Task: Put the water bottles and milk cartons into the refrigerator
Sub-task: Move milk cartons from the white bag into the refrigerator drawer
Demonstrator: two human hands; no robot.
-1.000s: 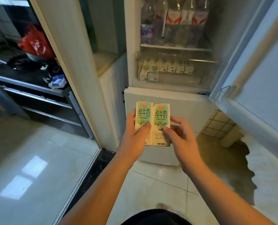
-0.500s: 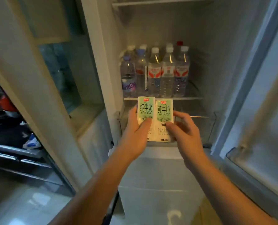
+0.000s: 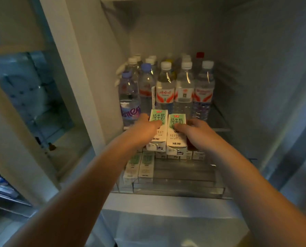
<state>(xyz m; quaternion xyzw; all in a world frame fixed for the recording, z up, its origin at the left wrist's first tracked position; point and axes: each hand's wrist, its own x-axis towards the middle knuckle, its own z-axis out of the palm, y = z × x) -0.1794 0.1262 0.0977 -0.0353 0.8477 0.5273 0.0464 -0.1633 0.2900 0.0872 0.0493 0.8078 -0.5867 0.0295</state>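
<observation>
My left hand (image 3: 143, 130) grips one green-and-white milk carton (image 3: 157, 117) and my right hand (image 3: 196, 131) grips a second one (image 3: 177, 120) beside it. Both cartons are upright, held inside the open refrigerator just above a row of milk cartons (image 3: 173, 155) in the clear lower drawer (image 3: 175, 188). Two more cartons (image 3: 139, 164) lie at the drawer's left front. Several water bottles (image 3: 184, 90) stand on the glass shelf (image 3: 220, 129) behind the held cartons.
The refrigerator's left wall (image 3: 88, 86) and right wall (image 3: 252, 86) bound the compartment. The drawer's right front part holds nothing. A glass cabinet door (image 3: 32, 97) stands to the left. The freezer front (image 3: 166, 220) lies below my arms.
Both hands have carried the two cartons forward and down into the refrigerator, from in front of the shelf edge to above the drawer's carton row. The view moved closer.
</observation>
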